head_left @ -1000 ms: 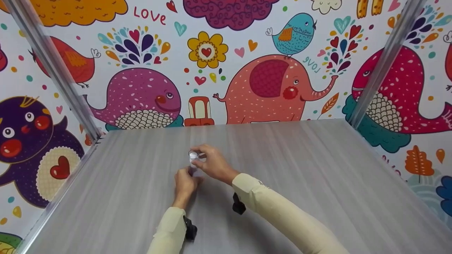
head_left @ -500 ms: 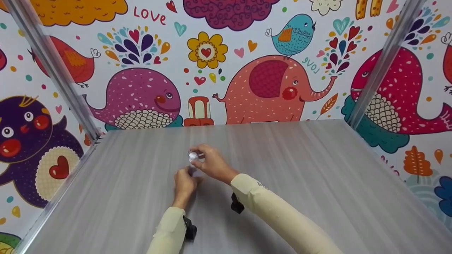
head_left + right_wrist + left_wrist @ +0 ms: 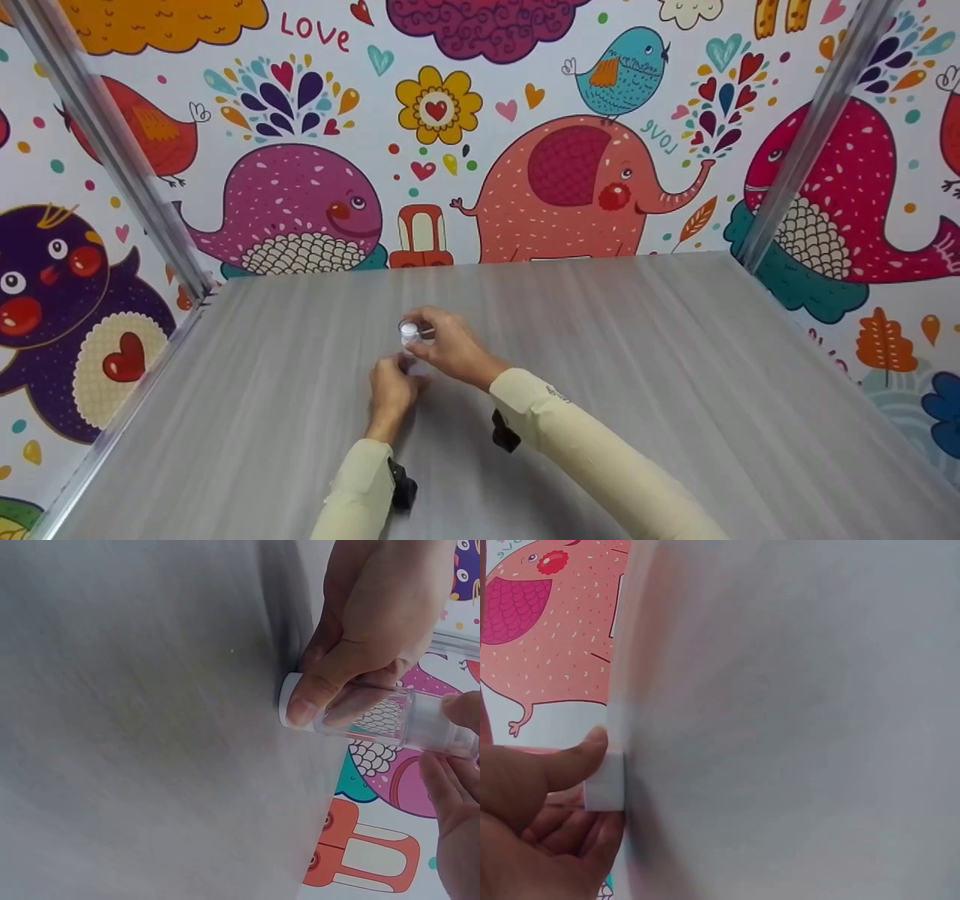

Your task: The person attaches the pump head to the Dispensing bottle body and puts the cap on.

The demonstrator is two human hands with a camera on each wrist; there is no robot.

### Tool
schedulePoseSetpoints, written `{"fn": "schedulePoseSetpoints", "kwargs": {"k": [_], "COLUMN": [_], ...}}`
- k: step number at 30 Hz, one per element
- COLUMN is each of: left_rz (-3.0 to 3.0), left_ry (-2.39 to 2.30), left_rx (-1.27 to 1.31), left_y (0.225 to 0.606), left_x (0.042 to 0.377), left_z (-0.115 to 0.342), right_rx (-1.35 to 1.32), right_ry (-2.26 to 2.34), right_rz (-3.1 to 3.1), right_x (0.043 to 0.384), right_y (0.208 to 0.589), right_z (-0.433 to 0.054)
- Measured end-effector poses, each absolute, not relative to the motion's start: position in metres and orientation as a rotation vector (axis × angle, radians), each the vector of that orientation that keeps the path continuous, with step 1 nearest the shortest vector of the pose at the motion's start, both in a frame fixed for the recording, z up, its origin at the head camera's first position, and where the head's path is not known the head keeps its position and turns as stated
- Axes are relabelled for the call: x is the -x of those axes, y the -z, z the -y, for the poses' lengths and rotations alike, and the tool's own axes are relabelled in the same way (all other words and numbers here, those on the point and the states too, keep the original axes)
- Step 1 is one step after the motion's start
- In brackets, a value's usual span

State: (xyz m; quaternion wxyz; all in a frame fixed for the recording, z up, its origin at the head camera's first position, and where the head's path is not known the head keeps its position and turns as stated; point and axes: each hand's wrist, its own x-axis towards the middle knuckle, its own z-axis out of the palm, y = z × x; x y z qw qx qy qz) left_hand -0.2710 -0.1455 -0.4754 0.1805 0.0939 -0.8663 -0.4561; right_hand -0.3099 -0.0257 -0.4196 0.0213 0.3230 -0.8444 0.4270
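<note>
A small clear cylindrical bottle [image 3: 379, 720] with a white base [image 3: 604, 780] stands upright on the table, between both hands. Low down, my left hand [image 3: 394, 390] grips it, thumb pressed along the white base in the left wrist view. Above it, my right hand [image 3: 454, 349] holds the bottle's top between thumb and fingers. Around that top is a frosted collar [image 3: 427, 720] with a clear part at its end. From the head view a round white top [image 3: 409, 330] shows beside the right fingers. Fingers cover parts of the bottle's body and top.
The grey wood-grain table [image 3: 600, 360] stretches around the hands. Metal posts [image 3: 802, 150] rise at its back corners, and a metal edge [image 3: 120, 424] runs along its left side. A wall printed with cartoon animals [image 3: 300, 195] stands behind.
</note>
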Motion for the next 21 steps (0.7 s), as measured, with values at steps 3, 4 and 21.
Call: {"fn": "schedulePoseSetpoints", "kwargs": {"k": [3,4,21], "left_rz": [2.473,2.483,2.604], "left_ry": [1.276,1.268,1.204], "left_rx": [-0.289,-0.296,-0.194], "left_y": [0.474,0.474,0.471], "left_x": [0.271,0.271,0.261], "left_z": [0.146,0.146,0.162], "right_rx": [-1.005,-1.009,-0.981], "right_ry": [-1.305,-1.298,-1.224], "right_rz": [2.637,2.641,2.705], "right_x": [0.310,0.310,0.315], "right_y": [0.419,0.419,0.422], "right_z": [0.026,0.026,0.000]}}
